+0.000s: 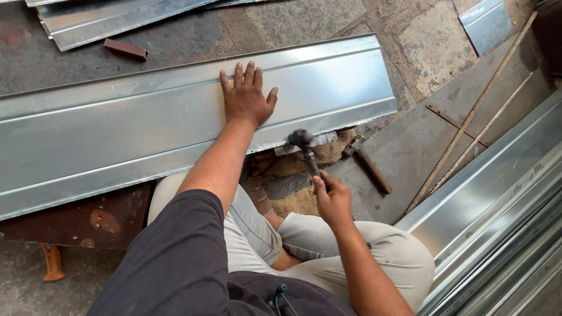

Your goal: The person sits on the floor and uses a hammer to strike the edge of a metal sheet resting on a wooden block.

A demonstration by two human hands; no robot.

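- While the left hand lies flat on the sheet, fingers spread and open, palm down, the right hand is wrapped tight around a hammer handle.
- The sheet is a long ribbed strip of bright metal; its long axis runs left to right across the view, tilting slightly up toward the right. It rests on a rusty bench in front of the seated person's knees.
- The hammer head sits right at the sheet's near edge, touching or just off it; which one cannot be told. Its handle slants back and down toward the right hand, roughly across the sheet's long axis.
- From the right fingers, the sheet's edge lies straight ahead and a little up; the right hand is nearer that edge, the left is farther in, on the sheet's middle band.
- Under the hammer head lies a small metal block on burlap.
- A second hammer rests on a grey plate to the right, near two thin rods.
- More folded sheets are stacked at the right; others lie at top left, beside a small rusty bar.
- No containers are in view.
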